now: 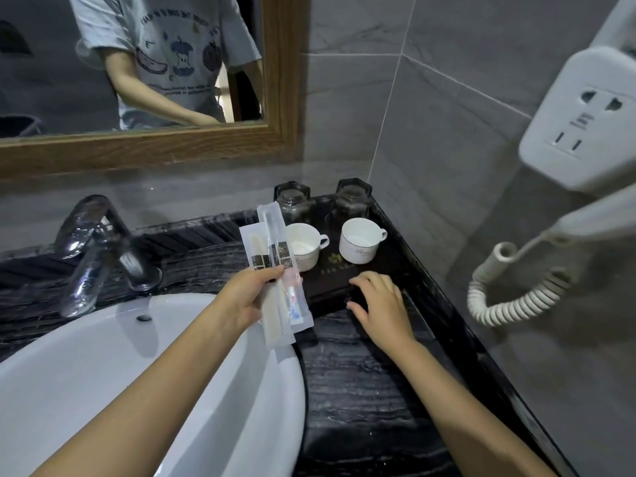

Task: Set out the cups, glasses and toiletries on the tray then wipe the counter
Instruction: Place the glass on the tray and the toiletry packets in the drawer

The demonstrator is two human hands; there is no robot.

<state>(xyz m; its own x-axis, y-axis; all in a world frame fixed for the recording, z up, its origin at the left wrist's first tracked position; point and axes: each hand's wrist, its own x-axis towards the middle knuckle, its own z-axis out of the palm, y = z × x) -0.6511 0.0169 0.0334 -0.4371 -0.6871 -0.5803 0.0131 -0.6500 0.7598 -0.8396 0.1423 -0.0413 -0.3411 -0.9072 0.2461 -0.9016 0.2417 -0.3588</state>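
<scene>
A black tray (327, 290) sits in the counter's back right corner. On it stand two white cups (304, 247) (359, 241) in front and two dark glasses (292, 199) (352, 199) upside down behind them. My left hand (247, 297) grips several wrapped toiletry packets (275, 270), a toothbrush kit and a comb among them, held upright just left of the tray. My right hand (380, 302) rests palm down on the tray's front right part, fingers spread, holding nothing.
A white basin (103, 356) with a chrome tap (99, 246) fills the left. The black marbled counter (361, 390) runs toward me. A wall hairdryer unit (581, 125) with a coiled cord (506, 297) hangs at right. A wood-framed mirror (172, 146) is behind.
</scene>
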